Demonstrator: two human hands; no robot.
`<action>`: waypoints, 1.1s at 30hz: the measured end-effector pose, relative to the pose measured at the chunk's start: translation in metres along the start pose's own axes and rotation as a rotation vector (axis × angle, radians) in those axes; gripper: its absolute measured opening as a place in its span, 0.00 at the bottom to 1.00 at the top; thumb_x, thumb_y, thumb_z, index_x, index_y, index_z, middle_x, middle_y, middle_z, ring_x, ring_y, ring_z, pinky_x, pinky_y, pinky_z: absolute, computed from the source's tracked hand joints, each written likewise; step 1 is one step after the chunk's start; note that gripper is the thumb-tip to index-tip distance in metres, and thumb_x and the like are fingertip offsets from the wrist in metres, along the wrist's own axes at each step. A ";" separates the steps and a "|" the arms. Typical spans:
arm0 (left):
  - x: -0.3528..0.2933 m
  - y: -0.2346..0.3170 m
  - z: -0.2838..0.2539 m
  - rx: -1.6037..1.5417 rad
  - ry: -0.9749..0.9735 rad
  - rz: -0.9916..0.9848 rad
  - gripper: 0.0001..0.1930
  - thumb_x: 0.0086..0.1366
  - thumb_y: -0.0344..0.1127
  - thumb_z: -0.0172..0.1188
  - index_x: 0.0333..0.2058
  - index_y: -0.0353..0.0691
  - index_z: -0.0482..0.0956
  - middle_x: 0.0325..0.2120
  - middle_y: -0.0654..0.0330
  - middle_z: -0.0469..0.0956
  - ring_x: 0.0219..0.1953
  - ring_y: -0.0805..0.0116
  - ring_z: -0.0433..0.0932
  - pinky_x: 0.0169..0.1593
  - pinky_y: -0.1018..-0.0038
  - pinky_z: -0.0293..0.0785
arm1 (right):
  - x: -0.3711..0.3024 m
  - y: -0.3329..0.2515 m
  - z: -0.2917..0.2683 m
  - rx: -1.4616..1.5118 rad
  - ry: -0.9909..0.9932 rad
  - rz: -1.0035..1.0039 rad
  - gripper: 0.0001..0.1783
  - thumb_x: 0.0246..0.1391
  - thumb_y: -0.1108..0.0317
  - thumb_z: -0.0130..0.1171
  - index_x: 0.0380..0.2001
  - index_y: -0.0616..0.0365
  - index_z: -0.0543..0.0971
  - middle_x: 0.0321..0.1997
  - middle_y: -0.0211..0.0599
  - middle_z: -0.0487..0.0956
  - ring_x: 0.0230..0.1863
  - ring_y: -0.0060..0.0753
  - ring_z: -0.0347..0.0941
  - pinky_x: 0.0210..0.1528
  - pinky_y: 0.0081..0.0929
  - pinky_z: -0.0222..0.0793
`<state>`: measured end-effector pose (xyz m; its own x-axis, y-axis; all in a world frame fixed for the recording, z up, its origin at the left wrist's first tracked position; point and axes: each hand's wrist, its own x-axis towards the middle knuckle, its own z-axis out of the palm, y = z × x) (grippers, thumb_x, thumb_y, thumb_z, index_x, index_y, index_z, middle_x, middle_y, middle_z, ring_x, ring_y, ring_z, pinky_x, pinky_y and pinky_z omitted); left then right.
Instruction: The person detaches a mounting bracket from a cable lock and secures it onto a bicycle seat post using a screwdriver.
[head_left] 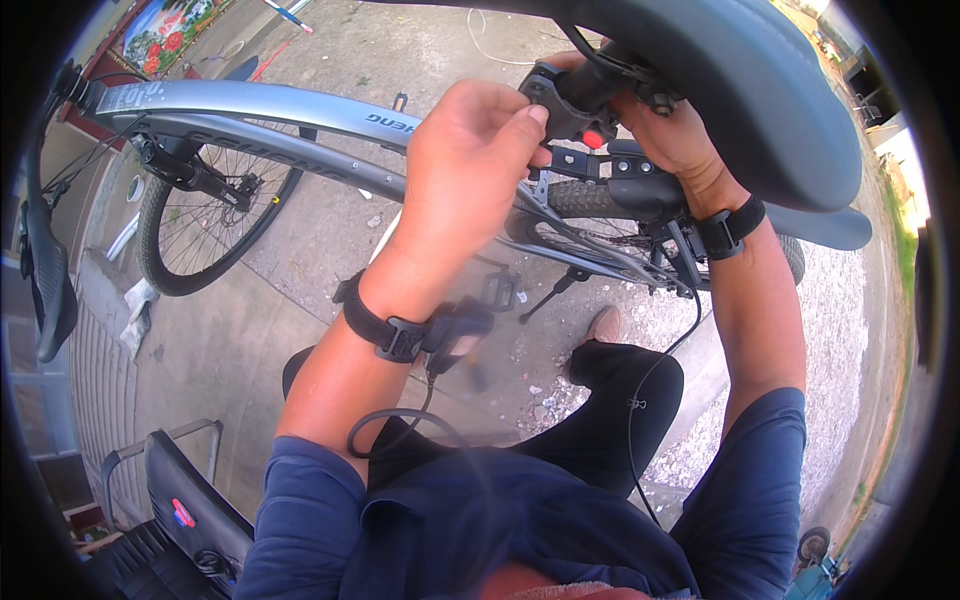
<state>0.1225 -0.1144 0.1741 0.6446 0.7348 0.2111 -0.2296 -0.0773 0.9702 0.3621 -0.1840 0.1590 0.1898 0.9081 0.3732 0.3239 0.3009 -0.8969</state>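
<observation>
A black clamp-like bracket (562, 108) with a red button (593, 138) sits against the seat post (603, 80), below the big black saddle (770, 100). From the left, my left hand (465, 150) pinches the bracket's edge between thumb and fingers. My right hand (675, 145) wraps round the far side of the same bracket and post, its fingers partly hidden. Beneath them, a flat black hinged mount (575, 163) joins a rear mudguard (645, 195) over the knobby rear tyre (575, 198). All belong to a grey-blue bicycle (260, 105) standing across my view.
The front wheel (215, 220) and handlebar (45, 270) are at the left. A black chair (190, 500) stands at lower left. Cables (690, 330) hang from my wrist straps. The kickstand (550, 295) and my shoe (605, 325) are below the bicycle on gritty concrete.
</observation>
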 end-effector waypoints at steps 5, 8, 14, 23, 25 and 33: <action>0.000 0.001 0.000 0.006 -0.001 -0.001 0.07 0.66 0.31 0.60 0.39 0.35 0.74 0.30 0.62 0.79 0.29 0.75 0.80 0.33 0.82 0.72 | -0.001 0.003 0.003 -0.026 -0.004 -0.002 0.22 0.68 0.52 0.45 0.51 0.58 0.74 0.58 0.49 0.75 0.57 0.37 0.73 0.60 0.36 0.67; 0.001 0.001 0.001 0.008 -0.006 -0.005 0.07 0.66 0.31 0.60 0.38 0.36 0.74 0.30 0.62 0.79 0.29 0.76 0.80 0.33 0.82 0.72 | -0.001 -0.008 0.001 -0.127 -0.001 0.025 0.23 0.68 0.52 0.45 0.52 0.59 0.75 0.59 0.47 0.75 0.57 0.37 0.73 0.60 0.35 0.68; 0.001 0.000 0.000 0.004 0.004 0.004 0.07 0.66 0.31 0.60 0.38 0.36 0.74 0.30 0.62 0.79 0.29 0.76 0.80 0.33 0.82 0.72 | 0.001 -0.060 0.025 0.426 -0.327 -0.062 0.24 0.68 0.51 0.44 0.54 0.58 0.74 0.58 0.48 0.75 0.57 0.37 0.73 0.60 0.36 0.68; 0.001 0.000 -0.002 0.024 -0.018 -0.002 0.07 0.67 0.31 0.60 0.39 0.35 0.73 0.31 0.61 0.80 0.29 0.75 0.80 0.33 0.81 0.73 | 0.020 -0.024 0.017 0.462 -0.217 -0.052 0.23 0.67 0.55 0.48 0.56 0.59 0.73 0.54 0.46 0.77 0.55 0.36 0.75 0.60 0.31 0.69; 0.001 0.000 -0.001 0.010 -0.020 0.003 0.07 0.67 0.31 0.60 0.39 0.35 0.73 0.31 0.61 0.80 0.29 0.75 0.80 0.33 0.82 0.73 | 0.026 -0.025 0.012 0.426 -0.197 -0.070 0.23 0.67 0.55 0.48 0.56 0.59 0.73 0.54 0.46 0.77 0.55 0.36 0.75 0.60 0.31 0.69; 0.001 0.001 -0.002 0.004 -0.029 0.003 0.07 0.66 0.31 0.60 0.39 0.35 0.73 0.31 0.61 0.80 0.29 0.75 0.80 0.32 0.82 0.73 | 0.033 -0.029 -0.009 0.197 0.006 -0.100 0.22 0.66 0.56 0.49 0.56 0.59 0.73 0.54 0.46 0.77 0.55 0.36 0.75 0.60 0.31 0.69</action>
<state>0.1210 -0.1126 0.1749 0.6646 0.7148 0.2176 -0.2291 -0.0823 0.9699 0.3676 -0.1658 0.2000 0.1718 0.8692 0.4636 0.1546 0.4410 -0.8841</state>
